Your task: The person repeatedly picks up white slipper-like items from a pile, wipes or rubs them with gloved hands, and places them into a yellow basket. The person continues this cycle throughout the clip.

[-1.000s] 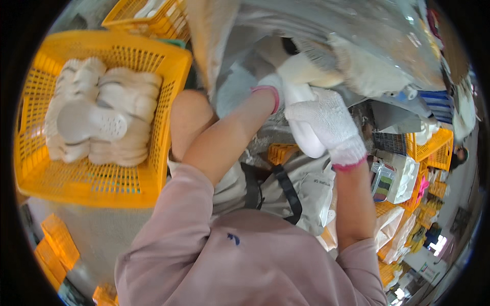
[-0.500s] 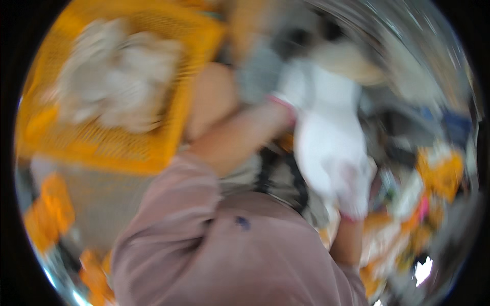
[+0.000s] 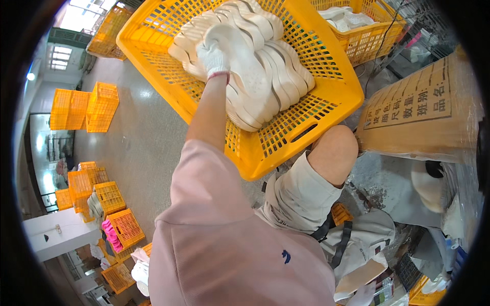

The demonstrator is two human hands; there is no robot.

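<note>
Only real package was a big brown cardboard box [image 3: 418, 115] on the right, just beside the yellow crate [image 3: 326, 109], with a black-printed label panel on its side, partly under clear plastic wrap.

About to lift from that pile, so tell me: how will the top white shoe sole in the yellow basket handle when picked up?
The white sole looks thin and moulded, so probably light and somewhat bendy. The soles lie overlapped in the yellow basket, so lifting one may drag or shift its neighbours. The gloved left hand rests on it; the matte surface looks unlikely to slip.
</note>
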